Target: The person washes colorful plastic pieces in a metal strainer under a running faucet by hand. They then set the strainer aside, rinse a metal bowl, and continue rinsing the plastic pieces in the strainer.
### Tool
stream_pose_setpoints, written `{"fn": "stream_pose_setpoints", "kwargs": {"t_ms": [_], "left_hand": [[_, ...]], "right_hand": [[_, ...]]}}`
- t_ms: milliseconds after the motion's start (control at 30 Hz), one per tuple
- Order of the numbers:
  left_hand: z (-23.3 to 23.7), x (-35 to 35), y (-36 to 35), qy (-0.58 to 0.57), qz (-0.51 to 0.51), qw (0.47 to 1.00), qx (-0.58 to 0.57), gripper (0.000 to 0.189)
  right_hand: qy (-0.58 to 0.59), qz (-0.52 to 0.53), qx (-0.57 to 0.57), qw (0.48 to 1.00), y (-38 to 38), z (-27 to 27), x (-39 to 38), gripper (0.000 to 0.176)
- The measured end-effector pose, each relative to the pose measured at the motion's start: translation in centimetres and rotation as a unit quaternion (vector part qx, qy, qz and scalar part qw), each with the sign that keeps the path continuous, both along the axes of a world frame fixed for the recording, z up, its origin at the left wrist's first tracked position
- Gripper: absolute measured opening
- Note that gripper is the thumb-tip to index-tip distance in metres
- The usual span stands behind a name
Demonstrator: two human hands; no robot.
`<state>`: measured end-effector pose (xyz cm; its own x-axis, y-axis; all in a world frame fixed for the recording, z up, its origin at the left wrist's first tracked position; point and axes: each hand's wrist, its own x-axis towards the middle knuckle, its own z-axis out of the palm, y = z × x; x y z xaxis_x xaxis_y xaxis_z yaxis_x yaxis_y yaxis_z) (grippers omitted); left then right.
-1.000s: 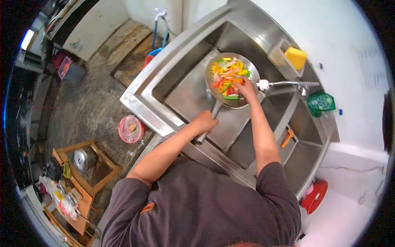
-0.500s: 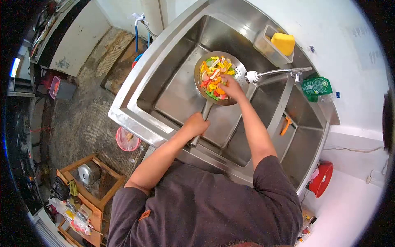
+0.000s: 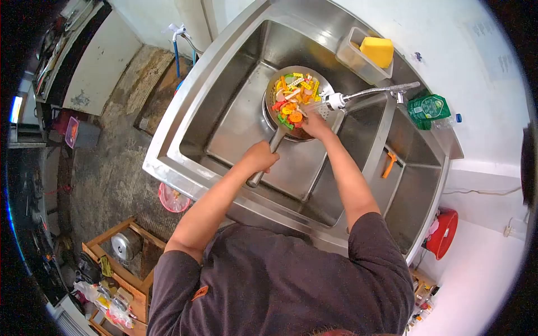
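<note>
Strainer shifting under the faucet, right hand backing off the pile.
I'm seeing the strainer [image 3: 314, 88] moving so its rim is now sitting under the faucet head [image 3: 335, 101]; the right hand [image 3: 316, 126] is pulling back from the middle of the coloured pieces [image 3: 292, 103] toward the near rim.

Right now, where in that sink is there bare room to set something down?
The floor of the large basin is bare between its left wall and the strainer, and nearer, under the left hand on the handle. The right basin looks free too. Crowded: around the faucet head, where the right hand sits in the strainer, and by the orange tool.
</note>
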<state>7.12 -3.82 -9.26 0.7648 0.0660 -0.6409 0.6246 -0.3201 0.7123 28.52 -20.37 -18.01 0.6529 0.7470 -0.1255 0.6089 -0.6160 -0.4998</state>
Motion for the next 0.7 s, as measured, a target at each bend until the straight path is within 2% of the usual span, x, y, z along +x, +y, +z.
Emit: {"fn": "stream_pose_setpoints", "kwargs": {"t_ms": [33, 100, 133, 167, 233, 267, 433, 500, 533, 567, 633, 667, 700], "left_hand": [[0.0, 0.3, 0.4, 0.009, -0.013, 1.000, 0.010, 0.043], [-0.3, 0.2, 0.5, 0.010, -0.006, 1.000, 0.020, 0.043], [-0.4, 0.2, 0.5, 0.008, 0.002, 1.000, 0.029, 0.044], [-0.6, 0.2, 0.7, 0.010, -0.001, 0.999, 0.030, 0.044], [-0.8, 0.2, 0.7, 0.006, 0.000, 0.999, 0.038, 0.043], [-1.0, 0.2, 0.6, 0.009, 0.000, 0.999, 0.038, 0.043], [-2.0, 0.5, 0.6, 0.016, -0.008, 0.999, 0.048, 0.043], [-2.0, 0.7, 0.6, 0.023, -0.007, 0.998, 0.053, 0.042], [-2.1, 0.7, 0.6, 0.028, -0.006, 0.999, 0.045, 0.043], [-2.3, 0.8, 0.6, 0.034, -0.006, 0.999, 0.037, 0.043], [-2.6, 0.8, 0.6, 0.034, -0.006, 0.999, 0.034, 0.043], [-2.7, 0.8, 0.7, 0.032, -0.006, 0.999, 0.033, 0.043], [-2.8, 0.8, 0.7, 0.034, -0.007, 0.999, 0.033, 0.043]], "right_hand": [[0.000, -0.002, 0.002, 1.000, 0.2, -0.9, 1.2, 0.069], [0.145, -0.143, 0.050, 0.978, 0.7, -1.6, 3.0, 0.064], [0.105, -0.148, 0.098, 0.978, 0.5, -1.6, 3.2, 0.061], [0.107, -0.151, 0.099, 0.978, 1.0, -1.6, 3.6, 0.061], [-0.088, -0.175, 0.025, 0.980, 1.6, -2.7, 6.4, 0.071], [-0.100, -0.173, 0.039, 0.979, 1.8, -3.7, 7.4, 0.085], [-0.060, -0.188, 0.010, 0.980, 4.5, -4.0, 7.3, 0.098], [-0.028, -0.160, -0.044, 0.986, 5.1, -3.1, 6.1, 0.101], [-0.046, -0.188, -0.044, 0.980, 5.6, -5.1, 5.5, 0.090], [-0.044, -0.189, -0.045, 0.980, 5.3, -6.6, 5.7, 0.090], [0.062, -0.166, 0.037, 0.983, 5.2, -7.7, 5.9, 0.069], [0.045, -0.144, 0.047, 0.987, 4.8, -8.1, 6.1, 0.053], [0.047, -0.146, 0.047, 0.987, 4.6, -7.6, 6.0, 0.053]]}}
